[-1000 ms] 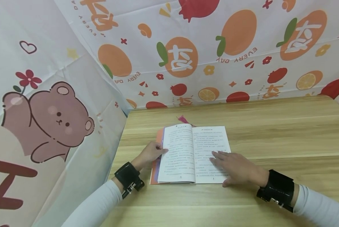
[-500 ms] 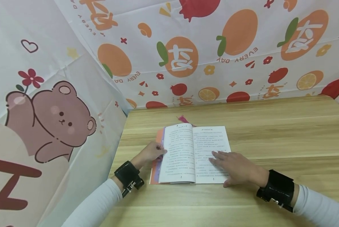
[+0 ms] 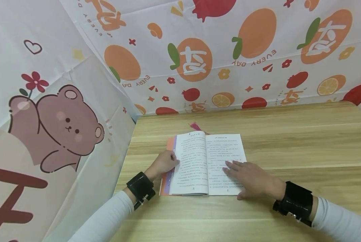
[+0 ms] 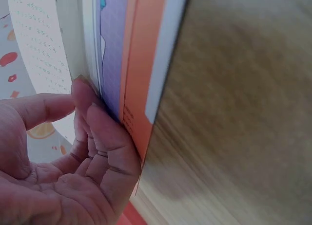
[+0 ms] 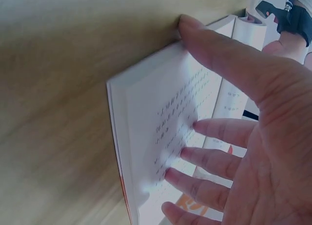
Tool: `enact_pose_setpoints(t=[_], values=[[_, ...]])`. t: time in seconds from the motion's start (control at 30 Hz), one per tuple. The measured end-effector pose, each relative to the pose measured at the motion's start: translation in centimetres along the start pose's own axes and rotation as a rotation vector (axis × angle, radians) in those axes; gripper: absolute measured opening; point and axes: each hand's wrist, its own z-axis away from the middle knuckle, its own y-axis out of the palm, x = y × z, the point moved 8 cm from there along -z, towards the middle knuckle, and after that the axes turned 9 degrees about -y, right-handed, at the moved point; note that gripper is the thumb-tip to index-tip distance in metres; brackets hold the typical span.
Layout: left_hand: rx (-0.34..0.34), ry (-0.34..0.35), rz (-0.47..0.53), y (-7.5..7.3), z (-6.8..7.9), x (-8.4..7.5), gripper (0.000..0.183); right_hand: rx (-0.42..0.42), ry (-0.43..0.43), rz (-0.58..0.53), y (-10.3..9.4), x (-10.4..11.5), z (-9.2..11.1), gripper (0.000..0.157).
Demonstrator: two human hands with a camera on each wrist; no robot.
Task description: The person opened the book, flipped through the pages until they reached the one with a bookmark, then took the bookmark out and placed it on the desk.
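Note:
An open book [image 3: 226,151] with printed pages lies on the wooden table. My left hand [image 3: 165,162] is at its left edge, fingers curled, with thumb and forefinger pinching the edge of the left-hand page [image 3: 189,174]. In the left wrist view, the other fingertips of this hand [image 4: 83,152] lie against the purple sheet [image 4: 114,54] and orange cover flap [image 4: 141,64] under the pages. My right hand [image 3: 254,178] rests across the lower right page, its fingers spread. Its thumb [image 5: 219,54] reaches past the book's lower edge in the right wrist view.
A pink tassel [image 3: 195,126] sticks out above the book's spine onto the wooden table [image 3: 289,141]. Behind stands a fruit-print cloth [image 3: 156,60], and a bear-print cloth [image 3: 68,121] hangs along the left side. Both wrists wear black bands [image 3: 296,201].
My left wrist has shifted slightly right and its fingers are more bunched at the page edge. The left page's outer edge has moved a little toward the spine. My right hand stays put.

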Motion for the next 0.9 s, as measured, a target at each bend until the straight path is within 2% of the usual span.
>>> enact_pose_setpoints(t=[0.2, 0.33, 0.47, 0.63, 0.77, 0.9], values=[[-0.045, 0.013, -0.001, -0.2, 0.0, -0.3, 0.02, -0.004, -0.014, 0.034, -0.2, -0.1, -0.1, 0.09], [-0.017, 0.115, -0.011, 0.4, 0.1, -1.2, 0.013, 0.008, -0.012, 0.025, -0.2, -0.1, 0.0, 0.088], [0.012, 0.205, -0.088, 1.2, 0.4, -2.0, 0.013, 0.036, 0.029, 0.01, -0.1, 0.1, 0.4, 0.08], [0.016, 0.209, -0.151, 1.5, 0.4, -2.0, 0.008, 0.061, 0.075, 0.119, 0.1, 0.8, 1.3, 0.07], [0.02, 0.192, -0.162, 1.3, 0.3, -1.9, 0.008, -0.022, 0.015, 0.244, -0.3, 1.6, 1.5, 0.048], [0.029, 0.184, -0.177, 1.3, 0.3, -1.9, 0.008, -0.084, -0.024, 0.263, -0.7, 1.6, 1.5, 0.032]])
